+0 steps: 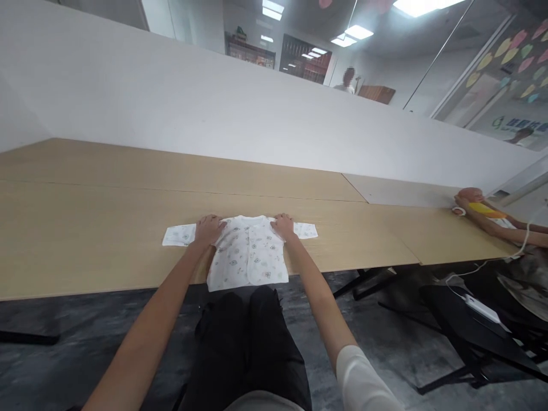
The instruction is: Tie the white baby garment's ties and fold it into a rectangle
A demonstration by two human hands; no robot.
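A small white baby top (252,251) with a light printed pattern and a front opening lies spread face up on the table. Its sleeves stretch out to both sides, and its lower hem reaches over the table's front edge. My left hand (209,230) rests flat on the left shoulder, where the sleeve begins. On the opposite shoulder, my right hand (283,226) lies with its fingers pressed on the cloth. Both hands look open and palm down. The fabric under them is hidden.
The light wooden table (107,228) runs along a white partition (235,125) with glass above. At far right, another person's arms (492,225) lie on the table beside what looks like a doll's head (471,194). A white power strip (483,308) sits on a black chair (454,319).
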